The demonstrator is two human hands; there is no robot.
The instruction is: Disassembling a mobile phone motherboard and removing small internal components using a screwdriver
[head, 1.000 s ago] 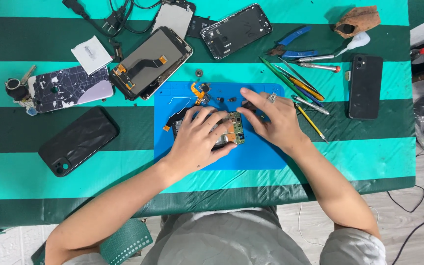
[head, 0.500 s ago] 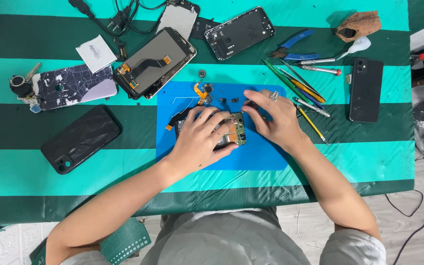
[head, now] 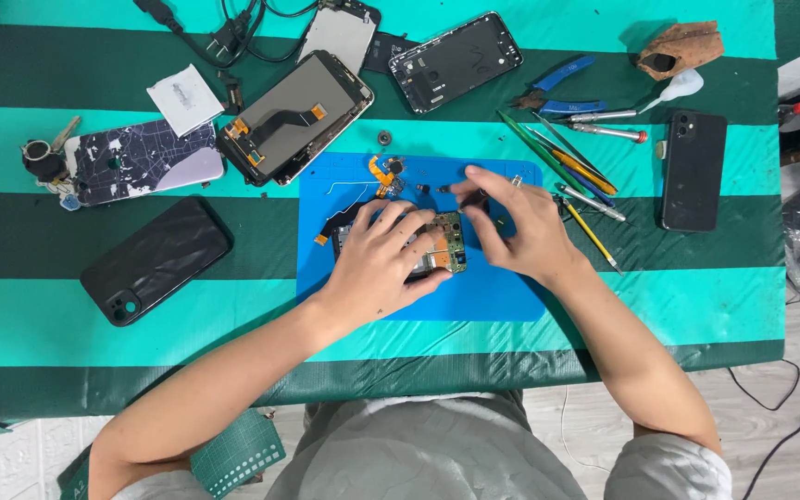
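Table [head: 67, 324]: a green-and-teal striped cloth covered it, and it sat as it had in the earlier frames.
Blue mat [head: 502, 296]: it lay at the middle of the table, under both hands, unmoved.
Opened phone [head: 446, 245]: it rested on the mat with its green circuit board showing at the right end; its place had not shifted over the last second.
Left hand [head: 381, 264]: it stayed spread flat over the phone's left part, fingers pressed down to hold it, much as before.
Right hand [head: 520, 227]: the one real change; a second earlier it lay close against the phone's right end, and now it was lifted slightly to the far side, thumb and forefinger pinched together on something small and dark. I could not tell what the piece was.
Meaning: judged from that, a small part or tool tip had been taken up from the board, while the phone remained braced.
Black phone [head: 693, 171]: lay at the right, well apart from the hands.
Tools [head: 576, 171]: screwdrivers and tweezers lay just right of the mat, untouched.
Loose parts [head: 383, 169]: an orange flex and tiny pieces sat on the mat's far edge.
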